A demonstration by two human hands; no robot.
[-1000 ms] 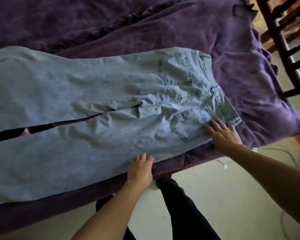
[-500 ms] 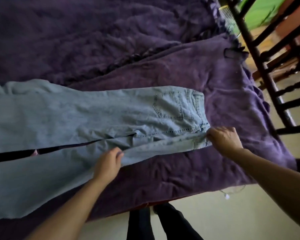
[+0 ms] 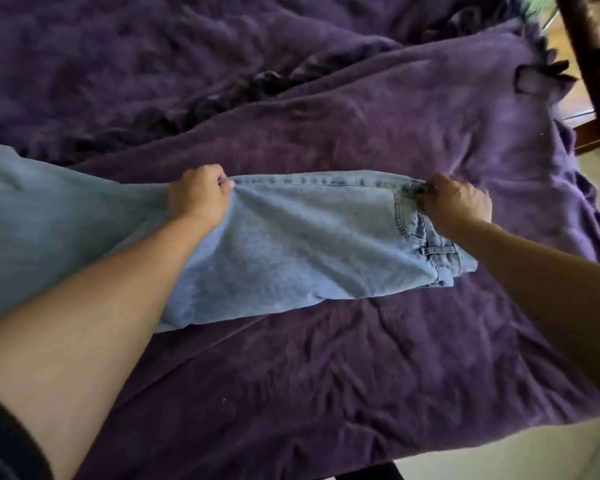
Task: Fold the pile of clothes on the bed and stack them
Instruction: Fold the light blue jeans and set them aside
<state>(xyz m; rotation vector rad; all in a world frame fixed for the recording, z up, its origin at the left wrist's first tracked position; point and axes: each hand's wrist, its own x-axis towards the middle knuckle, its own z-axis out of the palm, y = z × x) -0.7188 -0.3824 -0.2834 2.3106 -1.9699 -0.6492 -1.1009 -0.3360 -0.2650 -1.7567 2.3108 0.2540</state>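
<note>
Jeans (image 3: 291,251), light blue, folded lengthwise on purple blanket (image 3: 361,358) over the bed. Left hand (image 3: 198,195) clenched on far edge at mid-thigh; right hand (image 3: 456,204) gripping waistband end, apparently by a belt loop. Legs trail off frame left

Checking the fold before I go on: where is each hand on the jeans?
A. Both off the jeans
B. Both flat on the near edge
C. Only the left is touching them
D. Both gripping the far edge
D: the left hand and right hand each pinch the far edge of the jeans, which are doubled lengthwise.
</note>
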